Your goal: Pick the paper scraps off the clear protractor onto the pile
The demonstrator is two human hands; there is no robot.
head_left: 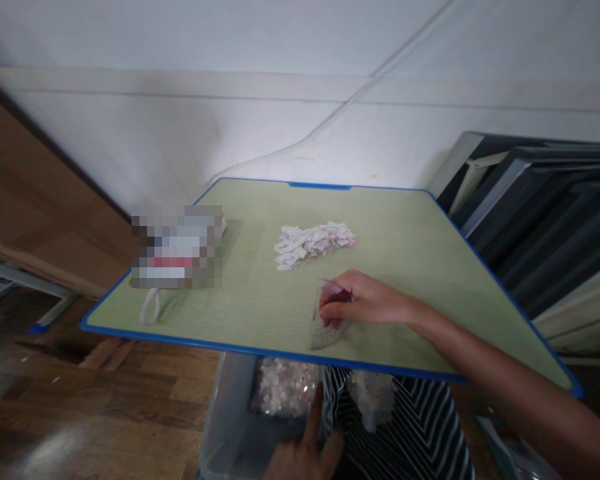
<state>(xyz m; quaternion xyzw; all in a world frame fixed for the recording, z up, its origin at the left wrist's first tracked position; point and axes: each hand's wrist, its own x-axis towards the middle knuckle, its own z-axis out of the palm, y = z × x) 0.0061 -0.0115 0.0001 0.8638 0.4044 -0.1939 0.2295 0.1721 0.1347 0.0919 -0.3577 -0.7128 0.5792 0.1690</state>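
Over the near part of the green table, my right hand (343,303) pinches a clear plastic protractor (324,341), tilted with its edge close to the tabletop. A loose pile of small white paper pieces (307,245), some pinkish at the right end, lies beyond it. Below the table edge is my left hand (305,457), its index finger stretched out and thumb apart, with nothing seen in it. It is beside a clear plastic bin (225,413), which holds a shiny transparent bag of small pale pieces (285,387).
The green table (250,300) has a blue rim and touches the white wall. A blurred-out box (180,250) with a white loop handle (150,307) sits at its left. Dark folded panels (545,200) lean at the right. A crumpled pale item (373,397) lies on striped cloth (420,420).
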